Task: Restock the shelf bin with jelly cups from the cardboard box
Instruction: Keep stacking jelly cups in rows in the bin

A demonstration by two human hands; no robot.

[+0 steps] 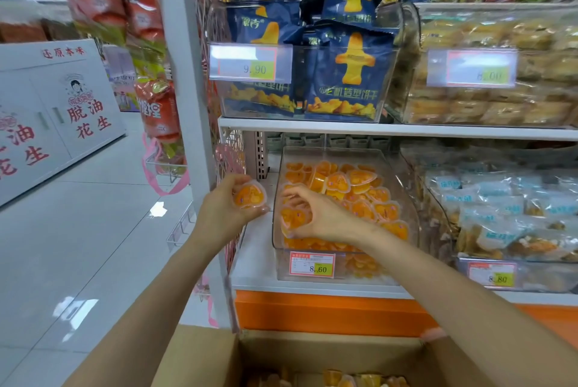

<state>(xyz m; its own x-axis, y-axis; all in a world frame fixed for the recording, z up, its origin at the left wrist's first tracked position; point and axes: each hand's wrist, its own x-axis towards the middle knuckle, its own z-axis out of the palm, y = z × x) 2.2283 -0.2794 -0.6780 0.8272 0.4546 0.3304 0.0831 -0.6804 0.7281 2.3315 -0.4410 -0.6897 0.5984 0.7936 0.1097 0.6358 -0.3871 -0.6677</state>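
A clear plastic shelf bin (403, 199) on the lower shelf holds several orange jelly cups (362, 196). My left hand (223, 210) hovers just left of the bin and grips an orange jelly cup (250, 196). My right hand (319, 214) reaches over the bin's front left corner, fingers curled round more jelly cups (292, 217). The cardboard box (312, 352) sits open at the bottom of the view, with several jelly cups (337, 379) showing inside.
A white shelf upright (194, 105) stands left of the bin. Above is a bin of blue snack bags (312, 67). Bins of wrapped snacks (500, 214) sit to the right. Price tags (311, 264) hang on the bin fronts. A tiled aisle floor (78, 246) lies to the left.
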